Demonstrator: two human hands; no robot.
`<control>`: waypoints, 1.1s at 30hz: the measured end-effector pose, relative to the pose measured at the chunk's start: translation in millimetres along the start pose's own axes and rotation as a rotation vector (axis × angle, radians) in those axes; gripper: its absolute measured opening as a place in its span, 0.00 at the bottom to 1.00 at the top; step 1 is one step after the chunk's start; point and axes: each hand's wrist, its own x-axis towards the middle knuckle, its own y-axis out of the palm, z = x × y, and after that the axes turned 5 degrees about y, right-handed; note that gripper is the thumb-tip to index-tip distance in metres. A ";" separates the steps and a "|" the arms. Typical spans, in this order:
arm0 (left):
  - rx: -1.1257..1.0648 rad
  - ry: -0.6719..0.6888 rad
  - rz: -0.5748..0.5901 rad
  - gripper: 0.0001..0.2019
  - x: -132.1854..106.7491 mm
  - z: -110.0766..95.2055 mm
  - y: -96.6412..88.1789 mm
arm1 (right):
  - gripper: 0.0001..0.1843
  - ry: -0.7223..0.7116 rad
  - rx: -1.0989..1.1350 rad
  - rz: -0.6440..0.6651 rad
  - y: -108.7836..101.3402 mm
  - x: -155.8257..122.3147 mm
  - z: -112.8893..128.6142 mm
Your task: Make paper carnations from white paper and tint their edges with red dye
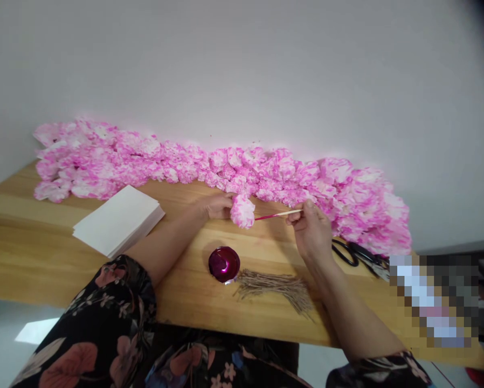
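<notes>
My left hand (219, 206) is closed on a pink-and-white paper flower (242, 210), held up over the middle of the table; the fingers behind it are partly hidden. In my right hand (310, 229) a thin wooden stick (280, 214) is pinched, its far half stained dark red. The stick's tip points left and reaches the flower's right edge; whether it touches I cannot tell. Below the flower stands a small bowl of dark magenta liquid (225, 264). A bundle of thin brown twine-like strands (275, 290) lies to the right of the bowl.
A long heap of pink-and-white paper flowers (104, 161) runs along the wall at the table's back. A stack of white paper (118, 218) lies at left. Black-handled scissors (359, 254) rest at right, beside a blurred-out patch. The wooden table (185, 312) ends close to my body.
</notes>
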 end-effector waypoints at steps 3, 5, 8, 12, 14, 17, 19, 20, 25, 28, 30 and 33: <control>-0.016 0.015 -0.038 0.18 -0.6 -0.5 2.8 | 0.22 -0.013 0.024 -0.003 -0.8 0.8 -0.3; -0.018 0.010 -0.047 0.19 -1.0 -0.7 4.2 | 0.23 -0.004 0.027 0.010 -1.1 0.8 -1.3; -0.016 -0.003 -0.067 0.18 -1.5 -0.4 4.5 | 0.22 0.001 -0.032 0.026 -1.6 0.8 -2.9; -0.022 -0.008 -0.067 0.18 -1.2 0.6 2.4 | 0.22 0.002 0.002 0.000 -1.6 1.0 -0.5; -0.009 -0.017 -0.032 0.18 -0.3 0.6 0.0 | 0.22 0.010 0.038 0.002 -0.8 0.6 1.2; 0.017 -0.047 0.022 0.15 1.4 -0.1 -5.1 | 0.22 0.006 0.012 0.017 0.5 -0.6 1.6; 0.015 -0.054 0.032 0.14 2.3 -0.5 -8.4 | 0.22 -0.016 -0.025 0.020 0.7 -1.2 1.2; 0.007 -0.054 0.032 0.14 2.6 -0.6 -9.7 | 0.22 -0.027 -0.032 0.022 0.6 -1.3 1.3; -0.030 -0.053 0.022 0.16 1.9 -0.6 -8.8 | 0.22 -0.061 0.020 0.043 -0.6 -1.9 5.4; -0.020 -0.034 0.003 0.16 -1.1 -3.0 -1.8 | 0.19 -0.131 -0.042 0.022 -1.9 -2.0 8.0; -0.004 -0.021 -0.027 0.14 -3.8 -6.7 4.8 | 0.18 -0.173 -0.062 0.007 -3.1 -1.3 9.4; 0.029 -0.033 -0.051 0.14 -7.9 -14.6 16.6 | 0.18 -0.173 -0.008 0.014 -4.8 0.8 10.4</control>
